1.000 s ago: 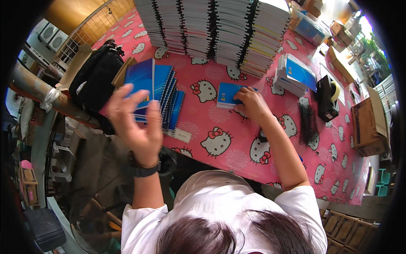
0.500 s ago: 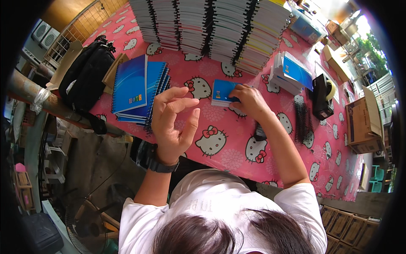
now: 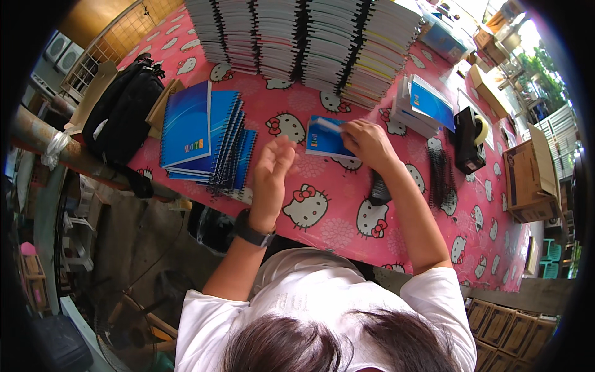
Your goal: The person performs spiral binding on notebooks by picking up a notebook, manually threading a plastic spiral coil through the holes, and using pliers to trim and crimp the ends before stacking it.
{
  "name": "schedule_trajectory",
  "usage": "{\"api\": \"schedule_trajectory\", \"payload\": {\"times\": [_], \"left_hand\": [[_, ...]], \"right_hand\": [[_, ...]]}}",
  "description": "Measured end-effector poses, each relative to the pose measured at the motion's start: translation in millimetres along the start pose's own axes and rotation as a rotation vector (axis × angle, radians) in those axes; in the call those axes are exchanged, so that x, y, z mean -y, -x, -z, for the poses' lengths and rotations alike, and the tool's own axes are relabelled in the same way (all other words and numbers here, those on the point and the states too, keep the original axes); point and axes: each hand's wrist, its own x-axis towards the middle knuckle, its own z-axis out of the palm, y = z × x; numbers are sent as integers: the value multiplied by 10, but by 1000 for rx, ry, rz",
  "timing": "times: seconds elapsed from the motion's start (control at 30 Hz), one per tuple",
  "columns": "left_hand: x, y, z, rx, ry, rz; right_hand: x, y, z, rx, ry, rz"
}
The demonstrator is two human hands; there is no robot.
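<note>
In front of me on the table lies a small pad of sheets with a blue cover (image 3: 322, 146), no wire visible along its edges. My right hand (image 3: 370, 147) is at its far right corner, thumb and fingers pinched together. A pale, narrow edge shows beside these fingertips over the cover, too blurred to tell fully. My left hand (image 3: 273, 170), with a black watch on the wrist, is raised left of the pad, holding nothing, its fingers partly spread and slightly blurred. Beyond it, further left, lies a pile of blue spiral notebooks (image 3: 186, 127), fanned toward the right.
Tall stacks of spiral-bound books (image 3: 279, 49) line the far side. At right are a smaller pile of blue-covered pads (image 3: 427, 105), a black tape dispenser (image 3: 470, 142), black binding coils (image 3: 440, 177) and a cardboard box (image 3: 533, 173). A black bag (image 3: 121, 118) stands left.
My left hand has lowered its fingers and drawn them closer together, showing more of the notebook pile. My right hand has moved slightly right, and the pale edge now shows by its fingertips.
</note>
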Motion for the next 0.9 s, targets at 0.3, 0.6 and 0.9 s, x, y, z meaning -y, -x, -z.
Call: {"api": "schedule_trajectory", "payload": {"times": [0.3, 0.6, 0.9], "left_hand": [[-20, -193, 168, 355, 142, 274], [240, -27, 263, 574, -205, 40], [144, 342, -403, 153, -1195, -812]], "right_hand": [[825, 628, 229, -333, -126, 94], [761, 1203, -252, -325, -1179, -524], [838, 1109, -436, -276, -883, -529]]}}
